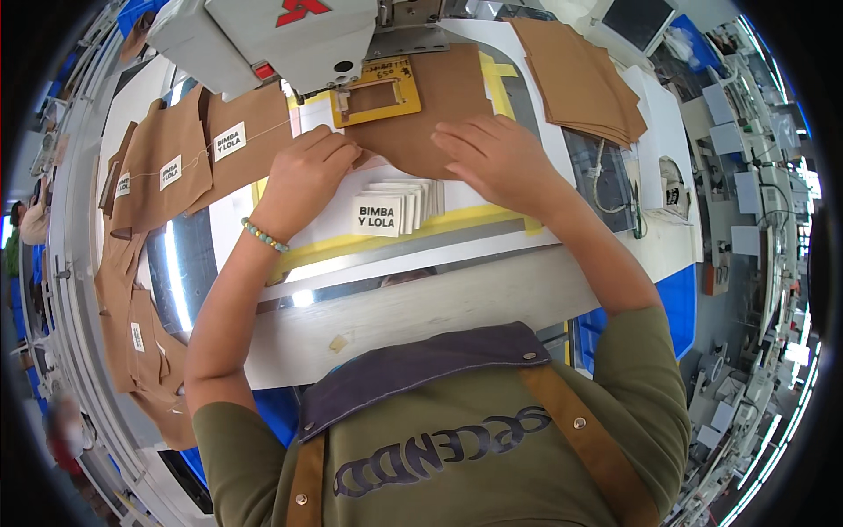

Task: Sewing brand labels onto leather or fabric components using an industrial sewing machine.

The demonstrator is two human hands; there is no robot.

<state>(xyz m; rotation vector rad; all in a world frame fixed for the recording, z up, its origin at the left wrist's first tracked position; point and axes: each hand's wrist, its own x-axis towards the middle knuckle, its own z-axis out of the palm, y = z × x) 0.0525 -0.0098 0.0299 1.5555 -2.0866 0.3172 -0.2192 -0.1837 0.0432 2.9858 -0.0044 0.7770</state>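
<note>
A brown fabric piece [452, 88] lies under the white sewing machine's head [281, 39], with the machine's yellow clamp frame [378, 92] over its left part. My left hand [307, 171] is closed, thumb and fingers pinching the near left corner of the fabric, which lifts slightly there. My right hand [500, 158] rests at the fabric's near right edge, fingers stretched out and lying on it. Between my hands and nearer to me, a fanned stack of white printed labels [378, 215] sits on the white plate. Whether the needle touches the fabric is hidden.
At the left, brown pieces with white labels [167, 167] overlap and hang over the table edge, joined by thread. A stack of brown pieces [575, 79] lies at the far right. Beyond it stands a monitor [634, 22]. A blue bin [676, 307] is below the table at right.
</note>
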